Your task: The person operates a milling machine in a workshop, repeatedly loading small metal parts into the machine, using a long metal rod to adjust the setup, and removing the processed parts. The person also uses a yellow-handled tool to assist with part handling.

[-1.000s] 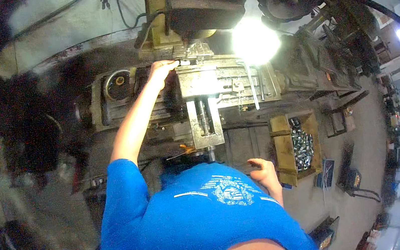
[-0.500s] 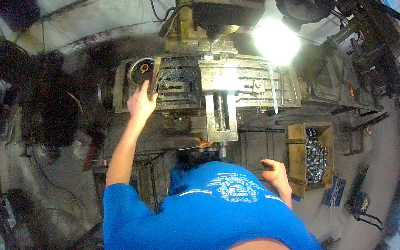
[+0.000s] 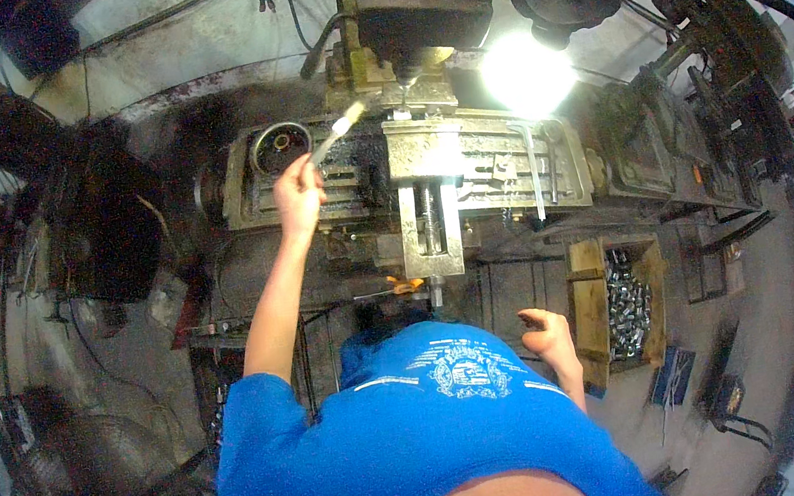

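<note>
While the left hand was clenched around the lower end of a pale brush, the tool's long axis ran diagonally, its free end pointing up and to the right over the slotted table of a milling machine. The right hand hung loosely curled and empty beside the blue shirt, near a wooden crate of small metal parts. A bright lamp lit the grimy metal table, with a round chuck left of the brush, in a cluttered workshop.
</note>
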`<state>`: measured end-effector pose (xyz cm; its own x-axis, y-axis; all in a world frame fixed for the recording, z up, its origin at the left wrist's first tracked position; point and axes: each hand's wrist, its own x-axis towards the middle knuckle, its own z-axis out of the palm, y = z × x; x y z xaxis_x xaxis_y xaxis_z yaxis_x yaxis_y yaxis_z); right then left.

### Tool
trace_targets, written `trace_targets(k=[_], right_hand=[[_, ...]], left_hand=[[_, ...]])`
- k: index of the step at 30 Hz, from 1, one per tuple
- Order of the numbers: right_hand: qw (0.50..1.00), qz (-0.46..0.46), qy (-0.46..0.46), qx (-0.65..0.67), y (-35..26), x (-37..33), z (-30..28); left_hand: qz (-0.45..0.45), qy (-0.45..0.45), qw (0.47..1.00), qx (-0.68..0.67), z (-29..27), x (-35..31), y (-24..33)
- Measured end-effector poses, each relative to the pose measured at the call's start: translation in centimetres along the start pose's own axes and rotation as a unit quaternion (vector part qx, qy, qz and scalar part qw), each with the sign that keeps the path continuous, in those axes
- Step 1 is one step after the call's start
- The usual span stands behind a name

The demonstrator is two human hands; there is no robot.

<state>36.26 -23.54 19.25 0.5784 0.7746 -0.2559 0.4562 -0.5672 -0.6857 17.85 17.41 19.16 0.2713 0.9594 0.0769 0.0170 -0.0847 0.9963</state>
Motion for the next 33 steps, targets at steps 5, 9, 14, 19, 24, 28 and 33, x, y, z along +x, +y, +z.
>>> trace_targets(k=[5, 9, 14, 19, 24, 28, 33], right_hand=[[1.000, -0.025, 0.006, 0.010, 0.2, 0.0, 0.0], [1.000, -0.027, 0.006, 0.000, -0.1, -0.8, 0.3], [1.000, 0.000, -0.001, 0.004, 0.4, -1.5, 1.2], [0.999, 0.042, 0.008, 0.026, -0.9, -1.9, 0.6], [1.000, 0.025, 0.005, 0.014, 0.4, -1.2, 0.6], [1.000, 0.011, -0.011, 0.008, -0.4, -0.4, 0.7], [1.000, -0.025, -0.003, -0.019, -1.3, 0.0, -0.3]], left_hand=[[0.048, -0.036, 0.998, -0.023, 5.0, 0.5, 0.2], [0.081, -0.052, 0.995, 0.030, 6.1, 0.7, 0.0], [0.137, -0.057, 0.983, 0.104, 5.1, 1.7, -1.7], [0.048, -0.075, 0.996, 0.021, 1.9, 0.3, -0.4], [0.131, 0.081, 0.965, 0.211, -3.7, 1.9, -2.3], [0.189, 0.067, 0.862, 0.467, -5.3, 3.5, -4.2], [0.090, -0.111, 0.800, 0.583, -5.1, 1.8, -1.1]])
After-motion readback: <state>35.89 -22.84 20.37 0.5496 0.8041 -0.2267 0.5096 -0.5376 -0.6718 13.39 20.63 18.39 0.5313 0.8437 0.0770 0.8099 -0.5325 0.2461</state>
